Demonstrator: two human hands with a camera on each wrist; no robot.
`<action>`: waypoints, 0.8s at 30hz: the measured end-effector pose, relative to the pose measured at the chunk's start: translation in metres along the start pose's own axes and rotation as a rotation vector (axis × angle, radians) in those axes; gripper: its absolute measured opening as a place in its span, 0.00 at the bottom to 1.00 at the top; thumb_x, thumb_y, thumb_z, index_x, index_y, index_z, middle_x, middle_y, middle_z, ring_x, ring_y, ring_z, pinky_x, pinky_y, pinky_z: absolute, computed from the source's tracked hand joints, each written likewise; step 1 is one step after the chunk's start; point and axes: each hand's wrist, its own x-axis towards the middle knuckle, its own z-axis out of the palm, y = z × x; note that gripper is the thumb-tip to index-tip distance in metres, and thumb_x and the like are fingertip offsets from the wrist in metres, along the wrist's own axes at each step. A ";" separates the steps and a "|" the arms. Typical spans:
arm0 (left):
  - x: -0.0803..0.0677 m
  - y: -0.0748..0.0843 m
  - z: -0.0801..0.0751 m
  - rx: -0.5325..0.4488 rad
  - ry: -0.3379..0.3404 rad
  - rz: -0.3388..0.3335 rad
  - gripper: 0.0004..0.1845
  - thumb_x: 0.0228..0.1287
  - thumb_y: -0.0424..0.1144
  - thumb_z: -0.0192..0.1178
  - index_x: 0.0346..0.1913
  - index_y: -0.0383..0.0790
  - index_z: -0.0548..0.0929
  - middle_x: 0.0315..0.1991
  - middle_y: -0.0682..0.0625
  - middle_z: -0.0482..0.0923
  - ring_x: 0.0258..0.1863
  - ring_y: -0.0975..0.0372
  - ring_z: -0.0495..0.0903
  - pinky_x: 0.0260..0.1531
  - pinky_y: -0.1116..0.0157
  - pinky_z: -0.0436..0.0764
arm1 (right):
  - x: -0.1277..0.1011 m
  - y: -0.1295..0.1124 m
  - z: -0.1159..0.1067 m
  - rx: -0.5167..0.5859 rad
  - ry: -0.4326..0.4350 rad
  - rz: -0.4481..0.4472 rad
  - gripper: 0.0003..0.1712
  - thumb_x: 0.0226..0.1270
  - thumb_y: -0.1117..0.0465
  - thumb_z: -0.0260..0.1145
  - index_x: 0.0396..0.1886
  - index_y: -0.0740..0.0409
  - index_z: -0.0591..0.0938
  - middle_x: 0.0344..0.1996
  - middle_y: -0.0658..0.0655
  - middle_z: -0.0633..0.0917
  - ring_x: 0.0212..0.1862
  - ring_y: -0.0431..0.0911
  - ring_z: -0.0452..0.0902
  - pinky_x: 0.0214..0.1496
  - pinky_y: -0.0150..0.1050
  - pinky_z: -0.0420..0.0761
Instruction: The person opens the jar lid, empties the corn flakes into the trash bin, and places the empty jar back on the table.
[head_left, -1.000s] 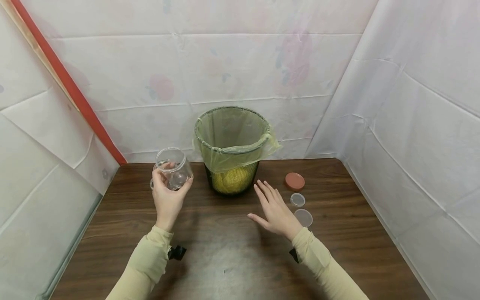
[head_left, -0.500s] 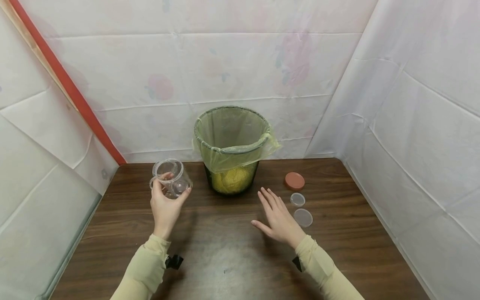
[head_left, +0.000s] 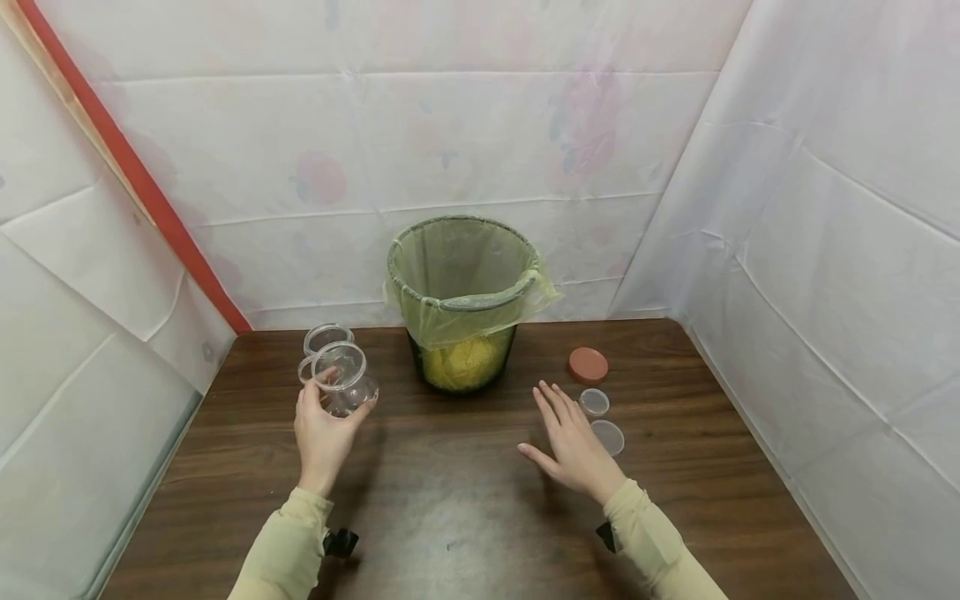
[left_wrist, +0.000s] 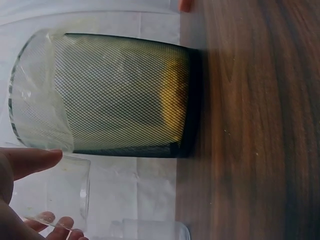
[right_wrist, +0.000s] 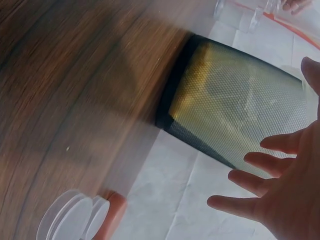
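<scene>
Here, at the left of the head view, my left hand (head_left: 324,433) grips a clear jar (head_left: 343,380) just above the bench (head_left: 450,500), its fingers (head_left: 309,398) wrapped around the glass from below and the mouth tilted up toward the camera. Directly behind that jar, toward the upper left of the bench, I see another clear jar (head_left: 324,337) standing on the wood; the two look close together, though I cannot tell whether they touch. In the left wrist view the thumb and fingertips (left_wrist: 52,220) clasp the rim of the held jar (left_wrist: 65,192), and the second one (left_wrist: 150,231) shows at the bottom edge.

In the middle of the frame, at the back of the bench, stands a black mesh bin (head_left: 463,300) lined with a yellow-green bag (head_left: 480,321) folded over its rim.

To the right of centre, my right hand (head_left: 576,446) hovers low over the bench, its fingers (head_left: 557,407) straight, spread and holding nothing; the right wrist view shows the same open palm (right_wrist: 280,200) in front of the bin (right_wrist: 235,115). Just beside that hand, further right, lie a large clear lid (head_left: 607,437) and a small clear lid (head_left: 594,402), and beyond them a brown lid (head_left: 588,365), all flat on the wood in a short row.
</scene>
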 end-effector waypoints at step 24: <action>-0.005 -0.027 -0.013 0.124 0.012 -0.039 0.38 0.32 0.31 0.77 0.54 0.33 0.74 0.41 0.37 0.73 0.41 0.47 0.72 0.39 0.54 0.68 | -0.020 0.018 -0.008 -0.002 -0.028 0.087 0.48 0.64 0.40 0.60 0.72 0.66 0.57 0.70 0.65 0.61 0.71 0.60 0.55 0.67 0.57 0.64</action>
